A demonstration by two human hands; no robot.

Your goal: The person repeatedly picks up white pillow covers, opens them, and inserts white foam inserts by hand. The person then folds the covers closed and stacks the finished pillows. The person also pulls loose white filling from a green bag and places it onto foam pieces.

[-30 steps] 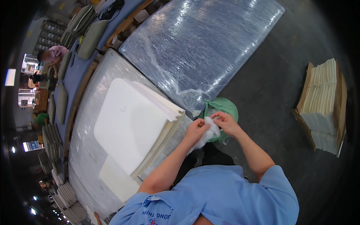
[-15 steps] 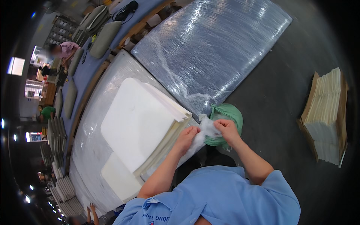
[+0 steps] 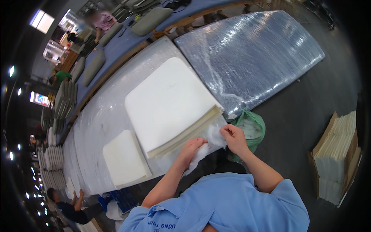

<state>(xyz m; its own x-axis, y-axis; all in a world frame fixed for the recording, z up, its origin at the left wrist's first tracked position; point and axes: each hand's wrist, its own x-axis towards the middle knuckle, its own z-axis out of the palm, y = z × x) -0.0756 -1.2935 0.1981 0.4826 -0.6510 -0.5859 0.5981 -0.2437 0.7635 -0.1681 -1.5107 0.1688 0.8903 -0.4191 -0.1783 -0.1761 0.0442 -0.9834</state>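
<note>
My left hand (image 3: 190, 150) is closed on a tuft of white fibre stuffing (image 3: 198, 159) at the near edge of the plastic-wrapped table. To its right, my right hand (image 3: 235, 140) pinches more of the loose, wispy fluff (image 3: 215, 133). Some strands lie on the plastic between the two hands. Beyond my left hand sits a stack of foam pads (image 3: 167, 96), with a white one on top and cream layers showing at the near edge. A green plastic bag (image 3: 259, 133) with white stuffing inside hangs open just beside my right hand.
A smaller cream pad (image 3: 125, 158) lies left of the stack. Beyond is a blue-grey wrapped surface (image 3: 251, 58). Cream sheets (image 3: 335, 162) stand in cardboard on the floor at right. Grey cushions (image 3: 94, 67) line a blue bench (image 3: 112, 54). A co-worker (image 3: 73, 205) is at lower left.
My hands have moved a little apart, and the fluff between them is thinner and more pulled out. The view has turned, showing more of the table's left end and the co-worker there.
</note>
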